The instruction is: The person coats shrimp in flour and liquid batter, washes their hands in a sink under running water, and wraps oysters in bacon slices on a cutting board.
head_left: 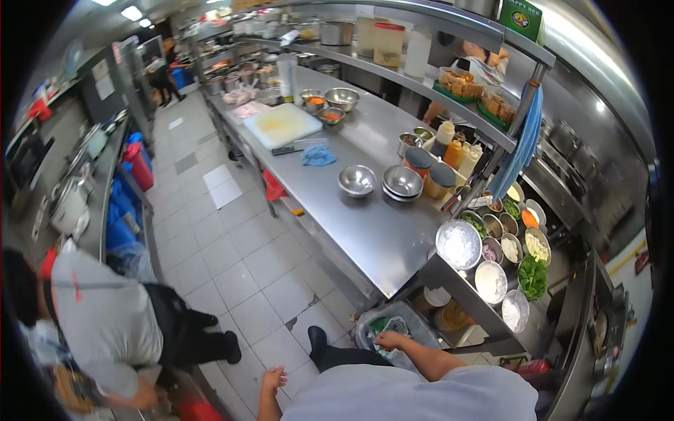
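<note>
Two bare hands appear in my remote head view. The right hand lies over the plastic bin, fingers curled near crumpled green material; whether they grip anything, I cannot tell. The bin sits low, beside the near end of the steel counter. My view shows the left hand loosely half-open above the tiled floor.
</note>
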The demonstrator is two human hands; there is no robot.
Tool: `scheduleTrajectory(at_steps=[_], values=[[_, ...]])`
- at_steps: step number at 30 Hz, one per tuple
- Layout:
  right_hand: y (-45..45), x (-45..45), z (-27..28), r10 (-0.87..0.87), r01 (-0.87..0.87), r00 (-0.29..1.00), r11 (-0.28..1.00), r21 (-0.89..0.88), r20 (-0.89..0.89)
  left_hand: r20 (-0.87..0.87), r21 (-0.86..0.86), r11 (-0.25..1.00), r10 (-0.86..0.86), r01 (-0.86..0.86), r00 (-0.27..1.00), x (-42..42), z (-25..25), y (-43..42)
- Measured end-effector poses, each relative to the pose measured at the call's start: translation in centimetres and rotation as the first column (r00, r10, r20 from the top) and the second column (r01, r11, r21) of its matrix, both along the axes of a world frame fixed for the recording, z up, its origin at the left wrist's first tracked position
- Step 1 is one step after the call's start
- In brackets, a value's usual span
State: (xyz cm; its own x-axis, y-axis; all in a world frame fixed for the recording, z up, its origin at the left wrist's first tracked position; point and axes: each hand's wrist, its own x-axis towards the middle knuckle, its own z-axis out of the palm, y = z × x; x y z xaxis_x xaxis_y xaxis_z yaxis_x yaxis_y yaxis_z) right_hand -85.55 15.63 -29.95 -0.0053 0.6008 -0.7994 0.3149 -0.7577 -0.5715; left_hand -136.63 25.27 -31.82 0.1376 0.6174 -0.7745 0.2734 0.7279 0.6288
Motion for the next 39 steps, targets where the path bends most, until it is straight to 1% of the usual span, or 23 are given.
scheduleTrajectory(at_steps=[1, 2, 4, 7, 8, 9, 10, 12, 13, 15, 16, 18, 20, 21, 22, 25, 27, 28, 30, 31, 33, 36, 39], values=[[2.7, -0.1, 0.2, 0.082, -0.09, 0.992, 0.992, 0.083, 0.095, -0.003, -0.002, 1.0, -0.031, 0.031, 1.0, 0.7, 0.6, 3.1], [5.3, -0.7, 0.4, 0.056, -0.064, 0.994, 0.995, 0.077, 0.092, -0.031, -0.033, 0.991, -0.131, 0.13, 0.991, 1.2, 1.3, 5.6], [12.7, -0.7, 1.1, 0.105, -0.11, 0.994, 0.953, 0.283, 0.034, -0.041, -0.046, 0.969, -0.246, 0.244, 0.968, 2.8, 1.8, 11.6], [25.3, -2.8, 8.0, 0.198, -0.245, 0.962, 0.93, 0.275, 0.187, -0.047, -0.077, 0.965, -0.255, 0.251, 0.966, 1.9, 1.5, 20.8], [29.0, -3.7, 9.9, 0.215, -0.262, 0.957, 0.929, 0.263, 0.196, 0.006, 0.008, 0.988, -0.154, 0.154, 0.988, 1.6, 1.9, 23.1], [32.2, -4.6, 10.9, 0.157, -0.195, 0.98, 0.899, 0.393, 0.126, 0.074, 0.094, 0.995, -0.051, 0.044, 0.996, 1.8, 2.1, 25.8], [35.4, -5.4, 11.9, 0.108, -0.118, 0.993, 0.848, 0.517, 0.049, 0.063, 0.155, 0.988, -0.036, 0.026, 0.997, 1.7, 2.1, 28.6], [40.8, -8.3, 16.6, -0.023, 0.083, 0.99, 0.893, 0.442, -0.138, 0.139, 0.213, 0.977, -0.058, 0.027, 0.989, 0.0, 0.4, 34.3], [42.9, -9.2, 17.4, -0.011, 0.075, 0.989, 0.899, 0.432, -0.147, 0.13, 0.203, 0.979, -0.043, 0.016, 0.991, -0.3, 0.1, 36.1], [48.0, -11.5, 18.2, 0.093, 0.05, 0.966, 0.849, 0.525, -0.242, -0.088, 0.329, 0.944, -0.009, 0.038, 0.996, -1.1, -0.2, 40.8], [50.6, -12.7, 18.3, 0.127, 0.023, 0.96, 0.85, 0.526, -0.248, -0.094, 0.33, 0.944, 0.026, 0.006, 0.995, -1.6, -1.1, 43.6], [55.1, -14.1, 17.9, 0.029, 0.108, 0.958, 0.884, 0.454, -0.285, -0.17, 0.521, 0.853, 0.061, 0.037, 0.984, -2.7, -3.2, 48.9], [60.2, -14.9, 17.1, 0.036, 0.109, 0.956, 0.878, 0.466, -0.291, -0.215, 0.486, 0.873, 0.081, 0.035, 0.973, -4.1, -3.3, 54.9], [62.7, -15.3, 17.5, -0.033, 0.159, 0.959, 0.885, 0.438, -0.283, -0.258, 0.449, 0.892, 0.074, 0.052, 0.963, -4.8, -3.2, 58.3], [65.0, -15.4, 18.1, -0.102, 0.209, 0.958, 0.889, 0.408, -0.268, -0.252, 0.45, 0.892, 0.083, 0.041, 0.964, -5.7, -3.2, 61.4], [72.1, -15.0, 19.8, -0.134, 0.197, 0.975, 0.886, 0.42, -0.174, -0.248, 0.467, 0.884, 0.148, -0.016, 0.957, -8.0, -1.9, 70.0], [75.9, -14.6, 20.8, -0.197, 0.252, 0.966, 0.871, 0.422, -0.17, -0.153, 0.291, 0.954, 0.125, -0.076, 0.98, -9.0, -0.2, 76.1], [77.5, -14.3, 21.7, -0.241, 0.297, 0.953, 0.862, 0.411, -0.182, -0.163, 0.281, 0.957, 0.126, -0.077, 0.979, -9.3, 0.6, 78.7], [80.3, -13.9, 22.5, -0.265, 0.336, 0.938, 0.853, 0.399, -0.224, -0.213, 0.288, 0.955, -0.001, 0.064, 0.977, -10.1, 2.2, 83.9], [81.6, -14.2, 23.1, -0.264, 0.328, 0.941, 0.865, 0.38, -0.212, -0.225, 0.283, 0.957, 0.003, 0.062, 0.974, -10.2, 3.0, 85.9], [84.7, -14.8, 23.2, -0.258, 0.308, 0.949, 0.883, 0.354, -0.182, -0.09, 0.232, 0.973, 0.04, -0.018, 0.995, -9.4, 4.2, 89.6], [90.2, -15.7, 22.8, -0.197, 0.27, 0.956, 0.883, 0.384, -0.219, -0.002, 0.137, 0.99, 0.033, -0.032, 0.999, -7.2, 4.7, 94.5], [97.2, -15.7, 23.3, -0.154, 0.246, 0.957, 0.883, 0.399, -0.247, -0.002, 0.092, 0.996, -0.018, 0.018, 1.0, -4.4, 3.3, 100.2]])
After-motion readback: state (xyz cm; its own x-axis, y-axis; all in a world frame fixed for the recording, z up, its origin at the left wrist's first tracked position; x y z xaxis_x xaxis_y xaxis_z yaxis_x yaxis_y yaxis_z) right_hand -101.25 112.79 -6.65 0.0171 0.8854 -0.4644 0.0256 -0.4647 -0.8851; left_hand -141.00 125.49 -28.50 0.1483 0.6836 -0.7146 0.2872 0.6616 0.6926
